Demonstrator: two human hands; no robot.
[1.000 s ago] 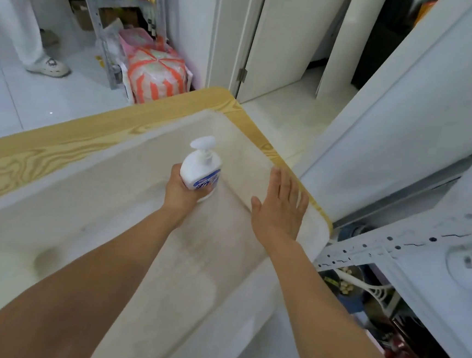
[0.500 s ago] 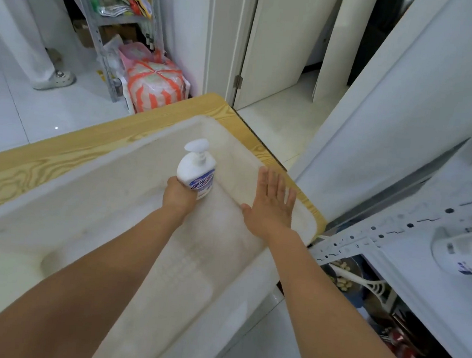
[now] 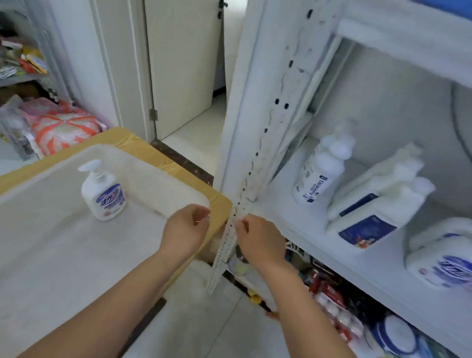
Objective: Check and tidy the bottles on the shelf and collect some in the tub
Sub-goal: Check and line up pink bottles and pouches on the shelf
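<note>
Head view: pump bottle (image 3: 103, 193) upright in tub (image 3: 52, 237)

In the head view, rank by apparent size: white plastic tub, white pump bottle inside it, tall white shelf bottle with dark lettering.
1. white plastic tub
2. tall white shelf bottle
3. white pump bottle; bottles look close, unsure.

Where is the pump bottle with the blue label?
In the head view, the pump bottle stands upright inside the white tub, left of the left hand.
</note>
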